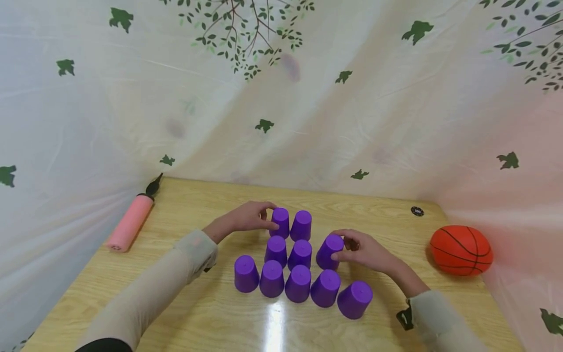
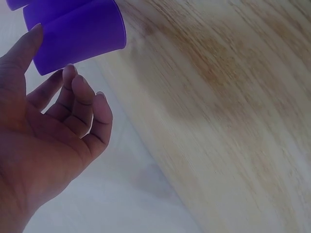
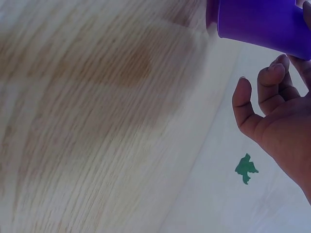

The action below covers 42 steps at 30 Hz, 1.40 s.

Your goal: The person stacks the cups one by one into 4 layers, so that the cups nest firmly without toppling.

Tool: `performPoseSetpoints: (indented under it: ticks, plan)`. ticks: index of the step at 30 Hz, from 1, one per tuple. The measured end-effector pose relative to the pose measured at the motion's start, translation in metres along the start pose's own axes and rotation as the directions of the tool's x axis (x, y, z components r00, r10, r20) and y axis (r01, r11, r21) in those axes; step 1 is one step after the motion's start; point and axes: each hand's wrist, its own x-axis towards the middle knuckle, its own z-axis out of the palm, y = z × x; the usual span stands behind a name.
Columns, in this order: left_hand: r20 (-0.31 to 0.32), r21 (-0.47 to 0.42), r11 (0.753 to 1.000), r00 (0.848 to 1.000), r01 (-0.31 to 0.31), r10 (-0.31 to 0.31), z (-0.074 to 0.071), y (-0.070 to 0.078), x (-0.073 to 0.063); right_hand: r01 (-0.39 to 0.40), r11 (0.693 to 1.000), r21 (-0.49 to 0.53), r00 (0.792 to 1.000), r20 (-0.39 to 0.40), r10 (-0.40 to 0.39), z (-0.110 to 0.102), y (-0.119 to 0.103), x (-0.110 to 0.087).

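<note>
Purple cups stand upside down in rows on the wooden table. My left hand point(image 1: 249, 217) pinches the back row's left cup point(image 1: 281, 221) between thumb and forefinger. Beside it is another back cup point(image 1: 301, 226). At the right, my right hand point(image 1: 364, 250) grips a cup point(image 1: 328, 253) by its sides; whether its rim touches the table I cannot tell. Two middle cups, one here point(image 1: 275, 250) and one there point(image 1: 300, 254), stand left of it. Several more form the front row, including a centre cup point(image 1: 298, 284) and a right-end cup point(image 1: 355, 300).
A pink hand pump point(image 1: 132, 222) with a black nozzle lies at the table's left. On the right sit a red ball point(image 1: 461, 250) with black lines and a small black disc point(image 1: 417, 211). A pale curtain point(image 1: 308, 146) with leaf prints surrounds the table point(image 1: 211, 308).
</note>
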Motion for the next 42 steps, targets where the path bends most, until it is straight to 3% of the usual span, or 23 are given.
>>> performPoseSetpoints:
  ticks: [10,23,28,35,42]
  plan:
    - [0.034,-0.014,1.0,0.999,0.015,-0.014,-0.008,-0.013,-0.021,-0.075,0.997,-0.032,0.997,-0.019,0.074,-0.012,0.003,0.016]
    - [0.16,-0.108,0.994,0.987,-0.006,0.023,-0.008,-0.012,-0.049,-0.121,0.993,-0.01,0.993,-0.017,0.12,-0.011,0.009,0.032]
    - [0.211,-0.129,0.992,0.977,-0.01,0.037,-0.004,-0.01,-0.053,-0.119,0.993,0.008,0.993,-0.011,0.119,-0.007,0.011,0.038]
    - [0.19,-0.12,0.99,0.977,-0.073,0.095,-0.004,-0.003,-0.051,-0.113,0.994,0.001,0.993,-0.03,0.113,-0.01,0.011,0.044]
    - [0.205,-0.126,0.99,0.974,-0.069,0.094,-0.002,0.0,-0.049,-0.1,0.995,0.003,0.995,-0.025,0.1,-0.013,0.012,0.049]
